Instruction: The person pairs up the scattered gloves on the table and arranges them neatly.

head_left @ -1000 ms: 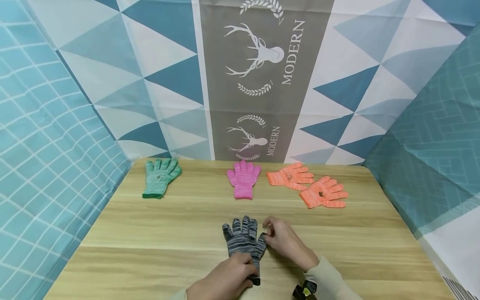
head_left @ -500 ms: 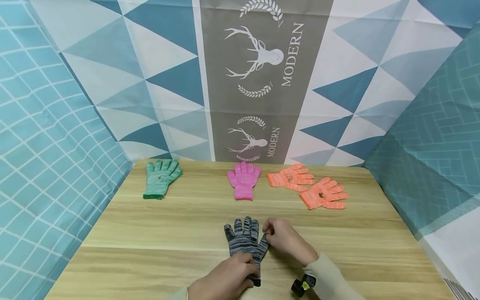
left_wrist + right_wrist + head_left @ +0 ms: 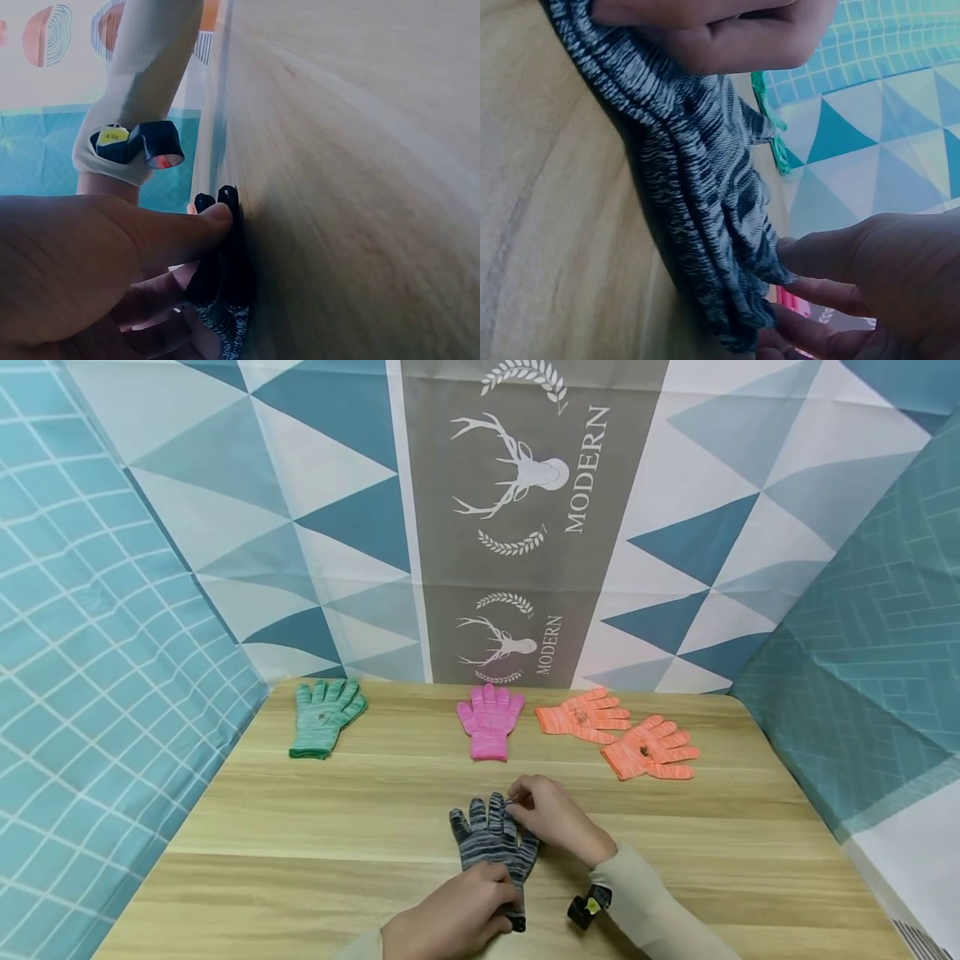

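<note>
A black-and-grey knitted glove [image 3: 486, 846] lies flat on the table near the front, fingers pointing away from me. My left hand [image 3: 453, 910] holds it at the cuff. In the left wrist view, the thumb presses on the black cuff [image 3: 231, 274] with the other fingers behind it. My right hand [image 3: 553, 814] pinches the tip of a glove finger next to the glove's thumb. The right wrist view shows the glove's striped side [image 3: 682, 180] close up, with my right thumb and fingers at its fingertips. Parts of the cuff are hidden under my left hand.
Along the table's back edge lie a green glove [image 3: 321, 718], a pink glove [image 3: 490, 722] and two orange gloves [image 3: 581, 714] that meet at one corner. Patterned cloth [image 3: 352, 510] hangs behind and at both sides of the wooden table [image 3: 300, 827].
My right hand has moved from the glove's thumb up and left to the tip of the neighbouring finger. My left hand stays on the cuff.
</note>
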Demonstrator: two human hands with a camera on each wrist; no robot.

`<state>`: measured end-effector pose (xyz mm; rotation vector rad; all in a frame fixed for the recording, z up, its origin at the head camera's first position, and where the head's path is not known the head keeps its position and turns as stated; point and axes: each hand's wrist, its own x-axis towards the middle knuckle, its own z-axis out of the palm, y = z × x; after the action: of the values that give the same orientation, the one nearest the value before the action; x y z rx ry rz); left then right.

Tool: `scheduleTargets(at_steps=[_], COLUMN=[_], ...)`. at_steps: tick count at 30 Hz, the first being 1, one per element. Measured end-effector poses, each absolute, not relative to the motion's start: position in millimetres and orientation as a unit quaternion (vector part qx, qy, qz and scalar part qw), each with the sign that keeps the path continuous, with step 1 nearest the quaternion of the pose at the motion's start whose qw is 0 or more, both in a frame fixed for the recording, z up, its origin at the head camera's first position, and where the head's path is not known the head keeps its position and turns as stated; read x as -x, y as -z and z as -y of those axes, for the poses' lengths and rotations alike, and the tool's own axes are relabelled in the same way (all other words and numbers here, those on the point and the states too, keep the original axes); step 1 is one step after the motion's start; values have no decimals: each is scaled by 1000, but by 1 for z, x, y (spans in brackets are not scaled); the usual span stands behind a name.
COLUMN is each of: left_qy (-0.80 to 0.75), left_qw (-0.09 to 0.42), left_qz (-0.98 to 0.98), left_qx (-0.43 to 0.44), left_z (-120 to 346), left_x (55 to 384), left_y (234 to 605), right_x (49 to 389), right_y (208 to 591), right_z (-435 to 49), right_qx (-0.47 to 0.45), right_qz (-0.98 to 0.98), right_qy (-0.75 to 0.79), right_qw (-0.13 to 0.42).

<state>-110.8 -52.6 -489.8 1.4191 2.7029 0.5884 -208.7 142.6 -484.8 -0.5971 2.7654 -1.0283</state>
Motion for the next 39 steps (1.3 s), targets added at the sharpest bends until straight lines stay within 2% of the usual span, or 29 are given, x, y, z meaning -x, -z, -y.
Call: scheduleTargets(at_steps=[10, 21, 31, 35, 39], left_qy=[-193, -205, -203, -206, -207], left_qw=[29, 62, 54, 55, 44], left_qz=[-870, -867, -864, -864, -863], left_qx=[-453, -450, -458, -456, -459], left_z=[52, 52, 53, 52, 52], left_x=[113, 114, 115, 115, 115], left_y=[487, 486, 488, 489, 490], right_x=[218, 220, 224, 224, 222], right_y=[490, 477, 484, 480, 474], right_z=[-139, -142, -142, -137, -130], right_qx=[215, 177, 159, 185, 258], right_qz=[-913, -917, -927, -923, -915], right_qy=[341, 348, 327, 330, 308], right_qw=[69, 85, 87, 67, 38])
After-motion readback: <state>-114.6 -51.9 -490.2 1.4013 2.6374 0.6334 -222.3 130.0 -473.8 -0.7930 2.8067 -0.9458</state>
